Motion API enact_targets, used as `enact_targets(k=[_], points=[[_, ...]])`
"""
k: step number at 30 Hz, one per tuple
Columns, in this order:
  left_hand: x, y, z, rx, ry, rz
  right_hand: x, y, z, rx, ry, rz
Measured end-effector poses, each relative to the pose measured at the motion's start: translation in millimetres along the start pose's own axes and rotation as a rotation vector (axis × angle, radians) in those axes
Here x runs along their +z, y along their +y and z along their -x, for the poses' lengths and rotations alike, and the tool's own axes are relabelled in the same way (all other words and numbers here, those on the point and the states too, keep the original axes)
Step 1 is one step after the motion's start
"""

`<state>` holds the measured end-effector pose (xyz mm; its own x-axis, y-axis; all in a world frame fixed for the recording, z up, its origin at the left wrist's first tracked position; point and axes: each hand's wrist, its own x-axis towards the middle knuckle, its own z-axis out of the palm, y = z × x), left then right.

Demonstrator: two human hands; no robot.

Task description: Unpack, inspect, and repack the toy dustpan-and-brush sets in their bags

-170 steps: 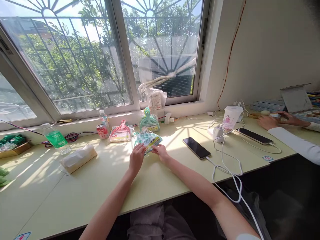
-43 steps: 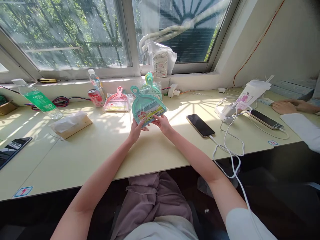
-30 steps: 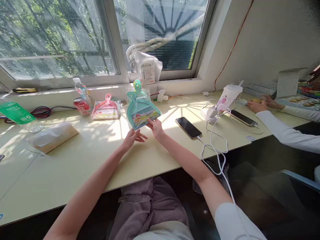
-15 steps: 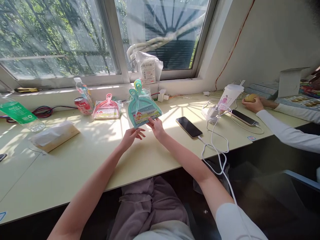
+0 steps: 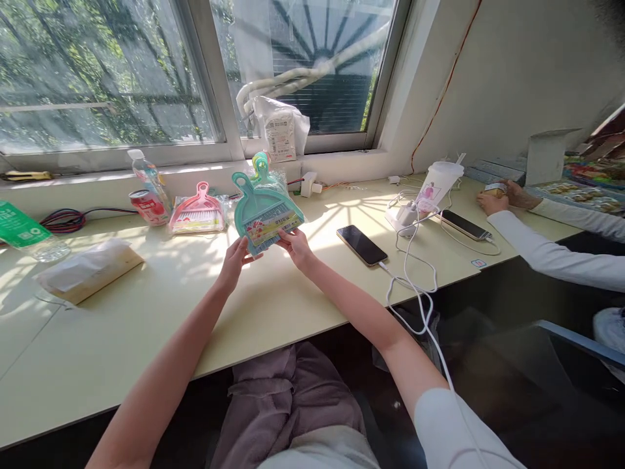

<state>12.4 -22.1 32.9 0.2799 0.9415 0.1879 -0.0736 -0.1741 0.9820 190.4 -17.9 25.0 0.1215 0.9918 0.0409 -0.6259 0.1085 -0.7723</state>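
A small teal dustpan-and-brush set (image 5: 261, 210) in a clear wrapper is held upright above the pale yellow desk (image 5: 273, 306). My right hand (image 5: 291, 245) pinches its lower right edge by the label. My left hand (image 5: 235, 257) has its fingers on the lower left corner. Right behind it stands a second teal set (image 5: 262, 168), mostly hidden. A pink set (image 5: 197, 212) lies flat on the desk to the left.
A red can (image 5: 144, 206) and bottle (image 5: 146, 176) stand by the sill, a tissue pack (image 5: 83, 270) at left. A black phone (image 5: 361, 244) with white cable (image 5: 410, 286) lies right. Farther right, another person's hands (image 5: 493, 198) hold something near a lidded cup (image 5: 437, 185).
The teal set was lifted from the desk and held upright. My left hand let go for a moment and has returned to the lower left corner. The view has shifted right.
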Motion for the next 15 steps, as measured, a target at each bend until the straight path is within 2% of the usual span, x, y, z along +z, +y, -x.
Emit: enact_targets(k=[3,8,11,15], points=[[6.5,2,4,-0.027,0.044,0.003,0,1,1,-0.011,0.029,0.011],[13.2,2,9,-0.024,0.187,-0.111,0,2,1,-0.018,0.038,0.029],[10.9,1,7,-0.031,0.193,-0.137,1,2,2,-0.002,0.036,0.027],[5.4,-2,1,-0.043,0.217,-0.051,1,1,3,0.029,0.026,0.035]])
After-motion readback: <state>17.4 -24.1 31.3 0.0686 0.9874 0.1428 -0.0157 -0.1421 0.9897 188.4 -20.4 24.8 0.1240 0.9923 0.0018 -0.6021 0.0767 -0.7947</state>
